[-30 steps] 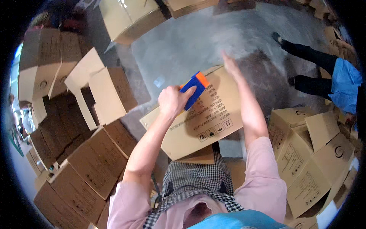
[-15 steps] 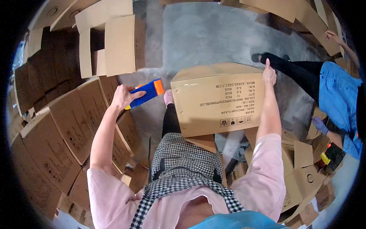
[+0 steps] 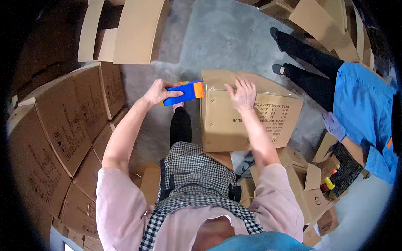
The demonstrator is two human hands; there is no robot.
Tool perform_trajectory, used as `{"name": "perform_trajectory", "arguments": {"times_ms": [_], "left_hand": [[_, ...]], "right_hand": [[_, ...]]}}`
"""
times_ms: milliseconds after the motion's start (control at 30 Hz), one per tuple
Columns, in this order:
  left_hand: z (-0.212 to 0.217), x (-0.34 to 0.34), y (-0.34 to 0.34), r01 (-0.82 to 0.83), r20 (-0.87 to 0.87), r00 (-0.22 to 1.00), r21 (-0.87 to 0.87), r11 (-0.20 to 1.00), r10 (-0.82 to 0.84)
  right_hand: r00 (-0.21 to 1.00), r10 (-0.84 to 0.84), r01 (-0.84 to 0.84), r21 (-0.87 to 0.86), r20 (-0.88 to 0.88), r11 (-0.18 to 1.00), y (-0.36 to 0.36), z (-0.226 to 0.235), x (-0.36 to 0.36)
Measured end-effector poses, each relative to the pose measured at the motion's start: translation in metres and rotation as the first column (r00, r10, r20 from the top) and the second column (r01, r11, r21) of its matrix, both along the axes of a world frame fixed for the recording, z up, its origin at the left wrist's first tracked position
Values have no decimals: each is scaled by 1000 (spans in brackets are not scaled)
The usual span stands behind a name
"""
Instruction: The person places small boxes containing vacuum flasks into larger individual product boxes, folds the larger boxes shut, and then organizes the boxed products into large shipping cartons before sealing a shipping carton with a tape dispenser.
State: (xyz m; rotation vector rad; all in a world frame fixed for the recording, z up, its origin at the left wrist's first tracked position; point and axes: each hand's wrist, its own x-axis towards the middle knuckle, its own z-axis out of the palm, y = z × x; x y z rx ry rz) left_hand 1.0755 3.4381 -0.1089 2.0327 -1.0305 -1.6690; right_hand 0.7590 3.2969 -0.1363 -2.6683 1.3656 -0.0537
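A brown cardboard carton (image 3: 226, 129) with printing upside down on its side stands in front of me. My left hand (image 3: 158, 92) is closed around a blue and orange tape dispenser (image 3: 184, 92), whose orange end is right at the carton's left edge. On the carton's upper edge lies my right hand (image 3: 244, 94), its fingers stretched out and spread, holding nothing. A shiny strip of clear tape (image 3: 217, 89) shows along that edge near the left corner. What supports the carton is mostly hidden.
Stacked cartons (image 3: 63, 117) form a wall on my left. An opened carton (image 3: 138, 31) stands ahead of it. At right a co-worker in a blue top (image 3: 360, 117) wears a purple glove (image 3: 335, 126) near a black crate (image 3: 346, 171). Open cartons (image 3: 312, 194) sit lower right.
My right hand has gone from the carton's far right edge to its top near the left. My left hand brought the tape dispenser rightward to the carton. The carton has turned slightly.
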Motion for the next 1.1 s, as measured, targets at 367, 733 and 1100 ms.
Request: {"name": "perform_trajectory", "arguments": {"times_ms": [367,733,1100], "left_hand": [[-41,11,-4,266,281,917,99,959,-284],[-56,-109,-17,298,661,635,267,916,-399],[-74,-171,19,181,605,695,376,909,-389]], "right_hand": [[997,-41,58,283,-65,957,22,23,7],[920,-387,379,118,57,918,-81,41,-137],[918,-117,89,-91,-379,992,-124,16,-198]]}}
